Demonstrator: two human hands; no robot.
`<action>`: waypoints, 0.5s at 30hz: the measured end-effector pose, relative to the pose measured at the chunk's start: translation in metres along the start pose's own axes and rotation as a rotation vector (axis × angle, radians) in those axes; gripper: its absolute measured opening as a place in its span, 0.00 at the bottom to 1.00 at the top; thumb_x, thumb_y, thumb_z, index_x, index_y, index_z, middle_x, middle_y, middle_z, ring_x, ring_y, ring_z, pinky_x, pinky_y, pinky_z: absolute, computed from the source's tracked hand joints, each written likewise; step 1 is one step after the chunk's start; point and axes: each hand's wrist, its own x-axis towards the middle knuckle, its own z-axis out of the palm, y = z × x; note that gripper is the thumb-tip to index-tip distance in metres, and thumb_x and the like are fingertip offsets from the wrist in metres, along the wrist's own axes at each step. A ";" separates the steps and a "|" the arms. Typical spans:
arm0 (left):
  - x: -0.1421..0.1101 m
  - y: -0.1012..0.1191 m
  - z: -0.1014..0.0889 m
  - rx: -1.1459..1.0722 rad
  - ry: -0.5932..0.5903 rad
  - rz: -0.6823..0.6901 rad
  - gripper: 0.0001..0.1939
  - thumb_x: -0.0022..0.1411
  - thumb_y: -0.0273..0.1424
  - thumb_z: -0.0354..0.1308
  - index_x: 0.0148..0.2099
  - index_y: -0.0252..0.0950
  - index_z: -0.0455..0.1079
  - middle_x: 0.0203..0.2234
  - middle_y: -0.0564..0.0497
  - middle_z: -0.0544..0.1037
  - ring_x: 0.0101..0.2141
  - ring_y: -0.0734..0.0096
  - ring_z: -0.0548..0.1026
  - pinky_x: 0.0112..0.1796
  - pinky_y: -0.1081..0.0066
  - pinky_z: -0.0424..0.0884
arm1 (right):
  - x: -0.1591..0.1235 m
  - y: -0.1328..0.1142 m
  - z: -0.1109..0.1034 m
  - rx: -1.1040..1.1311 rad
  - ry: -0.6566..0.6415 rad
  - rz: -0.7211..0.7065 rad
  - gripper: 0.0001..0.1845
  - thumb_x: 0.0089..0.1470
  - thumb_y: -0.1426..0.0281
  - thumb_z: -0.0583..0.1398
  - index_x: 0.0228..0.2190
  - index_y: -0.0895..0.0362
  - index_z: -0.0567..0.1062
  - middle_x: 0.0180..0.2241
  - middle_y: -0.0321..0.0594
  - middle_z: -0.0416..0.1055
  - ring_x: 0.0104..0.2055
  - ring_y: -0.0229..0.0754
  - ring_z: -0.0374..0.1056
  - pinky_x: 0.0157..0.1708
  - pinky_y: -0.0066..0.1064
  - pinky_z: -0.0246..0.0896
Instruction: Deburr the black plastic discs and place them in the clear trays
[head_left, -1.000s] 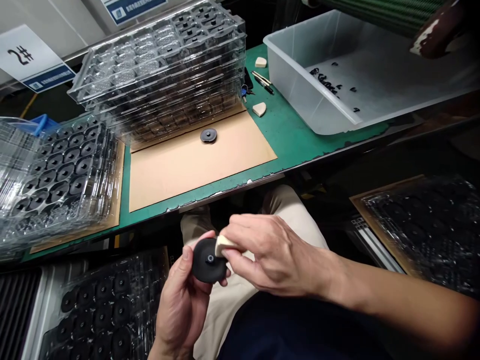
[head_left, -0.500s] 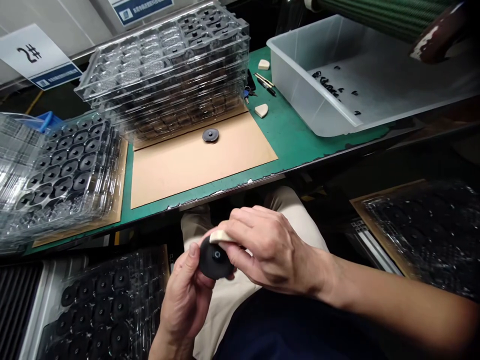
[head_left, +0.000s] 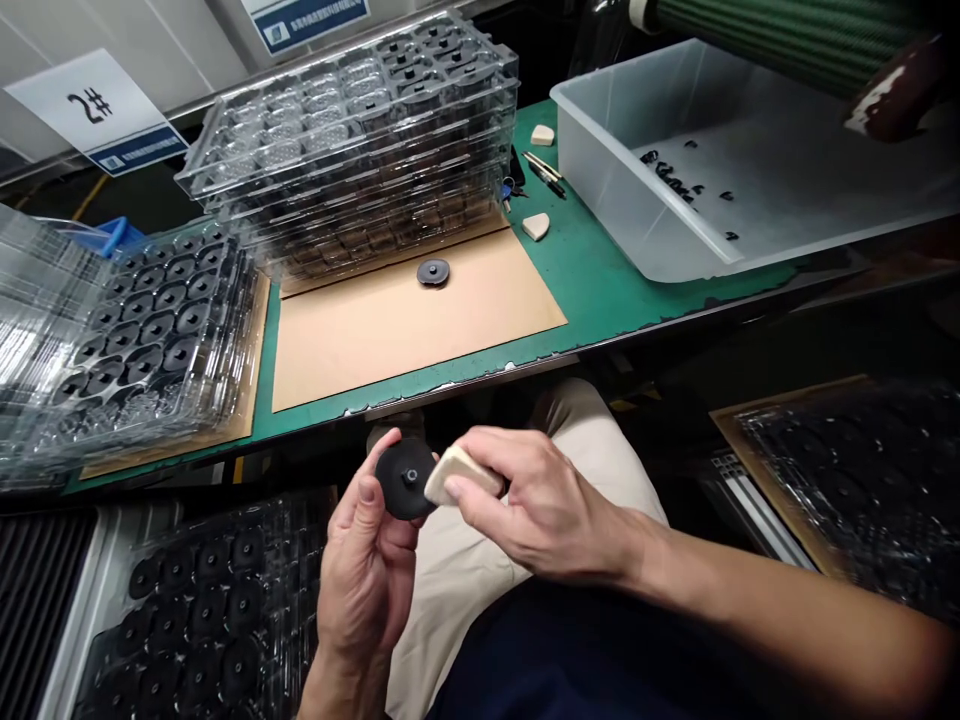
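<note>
Over my lap, my left hand point(head_left: 370, 560) grips a round black disc point(head_left: 397, 482) by its edge, thumb on the near side. The disc's face, with a small raised hub at its middle, is turned up toward me. My right hand point(head_left: 536, 500) pinches a cream-coloured block point(head_left: 463, 476), perhaps felt or eraser-like, between thumb and fingers. One corner of the block meets the disc's right edge; whether it presses there I cannot tell. A similar dark disc point(head_left: 433, 273) lies on the brown cardboard sheet point(head_left: 360, 350) on the green bench.
Clear plastic trays point(head_left: 360, 150) are stacked at the back, with more disc-filled trays point(head_left: 150, 330) at left and lower left point(head_left: 195, 620). A translucent bin point(head_left: 630, 215) with small black bits stands at right. Two cream blocks point(head_left: 535, 227) and pens point(head_left: 545, 170) lie beside it.
The block has moved from the disc's upper rim to its right edge and shows more of its face. The disc has shifted slightly up and left. The camera view has shifted a little.
</note>
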 end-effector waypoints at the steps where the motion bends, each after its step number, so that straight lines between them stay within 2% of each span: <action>1: 0.001 0.001 -0.001 0.027 0.003 0.003 0.23 0.66 0.42 0.63 0.61 0.42 0.75 0.55 0.42 0.75 0.49 0.65 0.78 0.48 0.72 0.76 | -0.001 0.000 0.002 0.037 -0.010 0.027 0.12 0.62 0.72 0.56 0.26 0.61 0.63 0.26 0.36 0.59 0.28 0.34 0.51 0.31 0.33 0.48; 4: 0.001 0.001 -0.008 0.116 -0.103 -0.166 0.22 0.67 0.44 0.62 0.56 0.35 0.78 0.48 0.40 0.78 0.41 0.66 0.79 0.40 0.73 0.78 | -0.004 0.005 0.001 -0.126 -0.016 -0.096 0.08 0.64 0.73 0.56 0.31 0.61 0.68 0.31 0.40 0.63 0.33 0.38 0.54 0.36 0.35 0.50; 7: 0.000 -0.004 -0.016 0.102 -0.228 -0.374 0.21 0.69 0.45 0.58 0.43 0.30 0.80 0.35 0.42 0.77 0.32 0.65 0.78 0.32 0.68 0.77 | 0.002 0.011 -0.002 -0.234 -0.089 -0.317 0.10 0.66 0.70 0.56 0.45 0.60 0.75 0.38 0.42 0.68 0.39 0.42 0.58 0.39 0.37 0.52; 9: -0.001 -0.007 -0.016 0.007 -0.217 -0.423 0.20 0.67 0.45 0.61 0.39 0.31 0.79 0.31 0.44 0.77 0.29 0.65 0.77 0.30 0.67 0.76 | 0.007 0.012 -0.003 -0.267 -0.105 -0.452 0.13 0.66 0.69 0.58 0.49 0.58 0.75 0.40 0.41 0.70 0.40 0.42 0.59 0.39 0.38 0.53; 10: -0.002 -0.008 -0.015 -0.042 -0.184 -0.391 0.18 0.66 0.44 0.61 0.42 0.33 0.80 0.35 0.44 0.78 0.31 0.65 0.78 0.32 0.66 0.78 | 0.009 0.011 -0.002 -0.280 -0.065 -0.462 0.12 0.65 0.70 0.58 0.48 0.58 0.76 0.39 0.41 0.70 0.40 0.42 0.59 0.39 0.38 0.53; 11: -0.002 -0.009 -0.013 -0.079 -0.143 -0.318 0.17 0.66 0.43 0.62 0.46 0.35 0.80 0.41 0.43 0.79 0.36 0.64 0.79 0.36 0.66 0.79 | 0.011 0.010 0.000 -0.268 -0.016 -0.401 0.09 0.65 0.70 0.58 0.43 0.59 0.76 0.37 0.41 0.69 0.39 0.41 0.59 0.39 0.38 0.53; 12: -0.002 -0.009 -0.010 -0.094 -0.099 -0.211 0.17 0.67 0.42 0.61 0.51 0.38 0.79 0.47 0.43 0.78 0.43 0.64 0.80 0.42 0.66 0.79 | 0.011 0.007 0.002 -0.210 0.018 -0.261 0.07 0.65 0.70 0.58 0.38 0.60 0.74 0.34 0.40 0.68 0.36 0.39 0.58 0.37 0.36 0.54; 13: -0.001 -0.009 -0.008 -0.090 -0.066 -0.092 0.17 0.68 0.40 0.61 0.55 0.41 0.78 0.52 0.43 0.77 0.49 0.64 0.79 0.49 0.66 0.77 | 0.011 0.005 0.004 -0.107 0.019 -0.073 0.09 0.65 0.68 0.57 0.33 0.60 0.71 0.31 0.38 0.66 0.33 0.38 0.58 0.34 0.34 0.54; 15: -0.001 -0.009 -0.005 -0.054 -0.037 0.105 0.19 0.68 0.38 0.62 0.60 0.45 0.75 0.57 0.42 0.74 0.55 0.65 0.76 0.55 0.69 0.72 | 0.008 0.001 0.009 0.132 -0.089 0.277 0.16 0.66 0.63 0.56 0.29 0.59 0.65 0.26 0.35 0.61 0.27 0.34 0.55 0.27 0.31 0.50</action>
